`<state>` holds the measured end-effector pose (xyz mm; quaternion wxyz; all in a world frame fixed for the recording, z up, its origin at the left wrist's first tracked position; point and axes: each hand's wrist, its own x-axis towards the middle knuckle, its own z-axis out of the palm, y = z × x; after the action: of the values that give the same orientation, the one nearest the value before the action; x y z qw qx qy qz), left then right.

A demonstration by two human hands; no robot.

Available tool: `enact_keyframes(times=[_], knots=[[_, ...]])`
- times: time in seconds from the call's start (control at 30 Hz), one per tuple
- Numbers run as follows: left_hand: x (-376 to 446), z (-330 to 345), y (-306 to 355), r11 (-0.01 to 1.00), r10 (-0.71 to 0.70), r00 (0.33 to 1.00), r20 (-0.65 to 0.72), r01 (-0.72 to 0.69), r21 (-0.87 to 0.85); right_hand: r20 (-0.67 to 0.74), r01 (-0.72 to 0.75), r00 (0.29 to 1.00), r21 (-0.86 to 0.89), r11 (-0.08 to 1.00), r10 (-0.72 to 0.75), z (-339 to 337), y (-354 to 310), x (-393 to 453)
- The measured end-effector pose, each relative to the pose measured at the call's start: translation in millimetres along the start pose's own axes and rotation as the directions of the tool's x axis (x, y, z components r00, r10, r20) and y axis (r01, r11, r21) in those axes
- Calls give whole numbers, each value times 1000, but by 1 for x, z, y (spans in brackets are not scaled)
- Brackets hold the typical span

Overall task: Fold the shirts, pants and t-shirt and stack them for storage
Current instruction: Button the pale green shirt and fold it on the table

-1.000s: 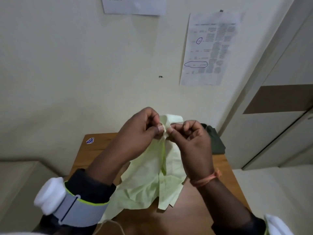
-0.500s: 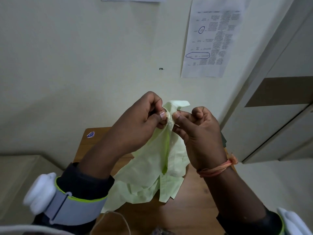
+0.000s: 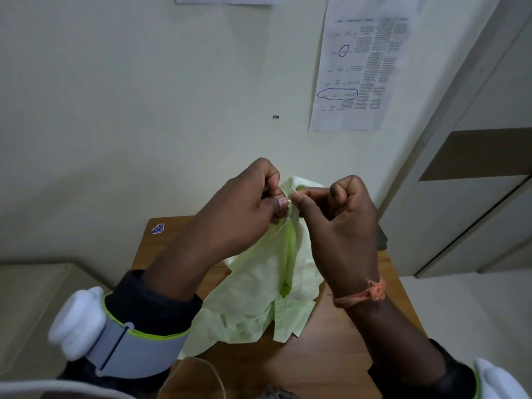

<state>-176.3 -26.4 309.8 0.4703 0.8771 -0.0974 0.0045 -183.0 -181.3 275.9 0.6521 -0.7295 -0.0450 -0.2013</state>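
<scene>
At frame centre, the left hand point(image 3: 244, 208) and right hand point(image 3: 339, 220) pinch the pale green thin cotton shirt point(image 3: 259, 286) near its collar. It looks light and limp, drooping to the brown wooden table point(image 3: 331, 355), so collar and shoulder seams seem the best holds.

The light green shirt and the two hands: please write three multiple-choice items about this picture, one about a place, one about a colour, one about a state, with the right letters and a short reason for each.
1. Where does the lower part of the light green shirt lie?
A. on the wooden table
B. on the floor
C. on a hanger

2. What colour is the thread on the wrist of the right hand?
A. blue
B. orange
C. black

3. What is the left hand doing?
A. resting flat on the table
B. hanging idle
C. pinching the top of the shirt

Answers:
1 A: the hem spreads over the wooden table.
2 B: the orange thread circles that wrist.
3 C: its fingers close on the cloth, opposite the right hand.
</scene>
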Motion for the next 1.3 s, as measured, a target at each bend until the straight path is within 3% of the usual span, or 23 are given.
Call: enact_keyframes(times=[0.3, 0.5, 0.83, 0.93, 1.07, 1.13, 1.2, 1.3], knots=[[-4, 14, -2, 988, -58, 990, -129, 75, 135, 54, 7, 999, -97, 995, -2, -3, 9, -2], [-7, 24, -9, 989, -143, 974, -174, 147, 8, 177, 21, 984, -135, 991, 3, -3, 13, -7], [-8, 27, -21, 988, -138, 985, -108, 144, 50, 391, -253, 898, 77, 964, 204, -18, 21, 9], [-5, 25, -17, 990, -70, 991, -110, 83, 117, 385, -260, 901, 106, 960, 202, -21, 22, 13], [1, 18, -7, 948, 140, 983, -117, -99, 302, 380, -227, 911, 146, 963, 157, -23, 22, 18], [5, 12, -5, 912, 229, 972, -47, -197, 358, 391, -197, 913, 177, 964, 115, -25, 19, 21], [8, 8, -5, 904, 313, 947, 76, -321, 283, 400, -154, 914, 181, 971, 71, -30, 17, 25], [13, 5, -9, 912, 343, 929, 140, -365, 187, 395, -107, 918, 169, 980, 32, -37, 13, 28]])
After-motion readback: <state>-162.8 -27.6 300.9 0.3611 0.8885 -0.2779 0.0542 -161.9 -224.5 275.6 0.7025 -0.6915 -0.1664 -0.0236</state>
